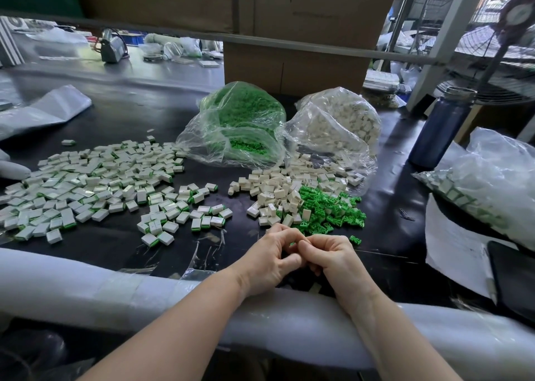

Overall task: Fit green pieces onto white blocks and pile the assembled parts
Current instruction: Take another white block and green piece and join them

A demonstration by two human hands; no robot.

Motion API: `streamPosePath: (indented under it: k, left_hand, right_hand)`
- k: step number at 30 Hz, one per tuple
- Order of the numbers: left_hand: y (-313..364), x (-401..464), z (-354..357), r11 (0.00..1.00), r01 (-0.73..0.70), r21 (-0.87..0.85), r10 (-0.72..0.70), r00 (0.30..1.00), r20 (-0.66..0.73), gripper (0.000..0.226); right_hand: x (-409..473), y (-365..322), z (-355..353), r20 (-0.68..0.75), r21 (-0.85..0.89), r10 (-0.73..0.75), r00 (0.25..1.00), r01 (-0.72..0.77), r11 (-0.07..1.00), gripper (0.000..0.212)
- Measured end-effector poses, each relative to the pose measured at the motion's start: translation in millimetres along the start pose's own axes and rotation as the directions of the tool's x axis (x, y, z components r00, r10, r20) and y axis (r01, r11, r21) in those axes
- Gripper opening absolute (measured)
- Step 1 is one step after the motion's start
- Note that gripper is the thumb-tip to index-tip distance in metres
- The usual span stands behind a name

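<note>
My left hand (272, 257) and my right hand (333, 257) meet near the table's front edge, fingers curled together around a small part; a sliver of green (292, 244) shows between the fingertips, the rest is hidden. Just beyond them lie a heap of loose green pieces (330, 207) and a heap of plain white blocks (278, 189). To the left spreads a wide pile of assembled white-and-green parts (95, 184). One stray green piece (355, 240) lies right of my right hand.
Two open plastic bags stand behind the heaps, one of green pieces (246, 123), one of white blocks (341, 123). A blue bottle (443, 126) and a bag of assembled parts (486, 189) sit at right, over papers (454, 247). A foam-padded rail (86, 285) runs under my forearms. Cardboard boxes (292, 65) stand behind.
</note>
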State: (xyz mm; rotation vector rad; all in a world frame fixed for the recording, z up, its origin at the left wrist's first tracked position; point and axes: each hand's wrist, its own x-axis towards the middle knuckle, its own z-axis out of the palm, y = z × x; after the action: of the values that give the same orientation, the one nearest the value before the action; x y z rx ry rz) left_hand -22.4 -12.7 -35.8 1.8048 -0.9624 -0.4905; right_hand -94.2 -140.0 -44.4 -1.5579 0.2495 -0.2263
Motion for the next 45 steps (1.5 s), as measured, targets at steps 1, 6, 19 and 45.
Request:
streamPosePath:
  k: [1,6,19,45]
  left_hand:
    - [0.3,-0.2,0.0,1.000,-0.001,-0.003,0.001,1.000,-0.001,0.020]
    - [0.6,-0.5,-0.2,1.000,-0.007,-0.030,0.006,1.000,-0.022,0.018]
    - [1.9,-0.8,0.4,1.000,0.010,0.004,-0.010,1.000,0.007,0.017]
    - [-1.3,-3.3,-3.0,0.973,0.053,-0.226,-0.107,0.967,-0.232,0.017]
  right_hand:
    - [0.0,-0.1,-0.1,0.003,-0.002,-0.001,1.000,0.001,1.000,0.017]
    - [-0.9,-1.4,-0.6,0.058,0.007,-0.011,0.998,0.010,1.000,0.017]
    - [-0.5,-0.9,-0.6,0.029,0.003,0.001,1.000,-0.001,1.000,0.014]
    - [-6.6,-9.6,4.1,-0.121,-0.101,-0.071,0.990,0.059,0.993,0.018]
